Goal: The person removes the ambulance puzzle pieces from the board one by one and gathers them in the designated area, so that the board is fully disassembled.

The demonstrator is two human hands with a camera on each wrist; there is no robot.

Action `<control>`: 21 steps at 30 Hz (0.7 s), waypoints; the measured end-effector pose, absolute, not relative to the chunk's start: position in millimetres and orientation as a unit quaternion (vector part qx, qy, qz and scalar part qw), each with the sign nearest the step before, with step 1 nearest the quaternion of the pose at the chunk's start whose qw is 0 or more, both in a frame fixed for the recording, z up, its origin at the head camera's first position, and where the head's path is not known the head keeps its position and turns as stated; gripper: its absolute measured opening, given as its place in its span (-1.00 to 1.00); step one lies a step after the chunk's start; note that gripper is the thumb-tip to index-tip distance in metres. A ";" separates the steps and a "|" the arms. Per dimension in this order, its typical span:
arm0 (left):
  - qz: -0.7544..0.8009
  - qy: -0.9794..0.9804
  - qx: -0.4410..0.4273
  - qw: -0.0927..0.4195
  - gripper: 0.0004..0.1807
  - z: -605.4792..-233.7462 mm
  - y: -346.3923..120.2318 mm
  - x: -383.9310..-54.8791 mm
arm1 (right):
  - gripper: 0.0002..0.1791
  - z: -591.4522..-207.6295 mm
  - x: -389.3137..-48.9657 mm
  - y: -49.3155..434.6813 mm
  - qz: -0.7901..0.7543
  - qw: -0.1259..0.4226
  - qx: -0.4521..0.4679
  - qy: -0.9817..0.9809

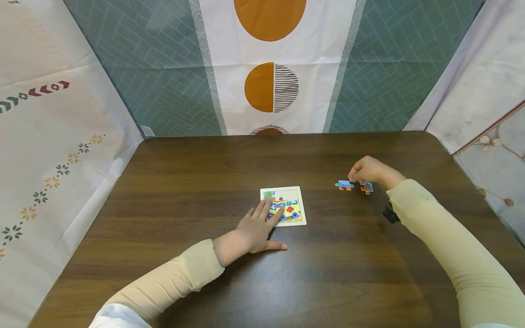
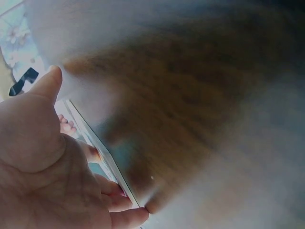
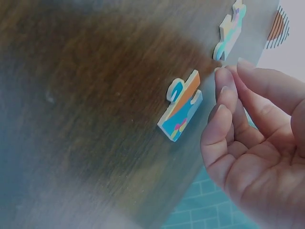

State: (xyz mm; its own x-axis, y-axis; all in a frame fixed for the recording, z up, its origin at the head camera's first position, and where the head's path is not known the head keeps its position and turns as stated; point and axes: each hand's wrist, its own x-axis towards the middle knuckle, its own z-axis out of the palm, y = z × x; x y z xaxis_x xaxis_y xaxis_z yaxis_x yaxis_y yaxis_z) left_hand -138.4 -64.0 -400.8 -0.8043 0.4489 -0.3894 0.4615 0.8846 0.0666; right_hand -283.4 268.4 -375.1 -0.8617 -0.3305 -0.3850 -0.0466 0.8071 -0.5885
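Note:
My left hand point(image 1: 256, 230) lies with its fingers spread over a square, white-framed jigsaw puzzle point(image 1: 302, 214), the thumb out on the table. A yellow bus with a red cross shows on the puzzle, partly covered by the fingers. In the left wrist view, fingertips of the left hand point(image 2: 52, 157) rest along the frame's edge point(image 2: 107, 160). To the right, my right hand point(image 1: 371, 171) hovers with curled fingers, thumb and fingertips close together and nothing visible between them. Its fingertips are beside one blue puzzle piece point(image 1: 344, 185); a second blue and orange puzzle piece point(image 3: 181, 112) lies nearby.
The brown wooden table point(image 1: 184, 182) reaches back to a hanging cloth point(image 1: 164, 82) with orange circles. Pale patterned cloths hang at the left and right sides. A small black device point(image 1: 391, 213) sits at the right wrist.

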 end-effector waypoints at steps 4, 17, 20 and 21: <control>-0.013 0.950 0.239 0.201 0.02 -400.1 -64.4 -138.5 | -0.80 -373.8 -283.6 269.7 -0.294 0.241 -0.106 0.919; -0.043 0.951 0.247 0.180 0.01 -397.6 -63.7 -136.4 | -0.74 -362.8 -278.2 261.7 -0.284 0.203 -0.132 0.928; -0.046 0.951 0.250 0.174 0.02 -398.5 -64.3 -134.7 | -0.74 -361.0 -276.4 255.9 -0.282 0.191 -0.137 0.930; -0.044 0.951 0.251 0.173 0.03 -398.5 -64.5 -133.9 | -0.74 -360.6 -275.9 254.3 -0.281 0.188 -0.139 0.931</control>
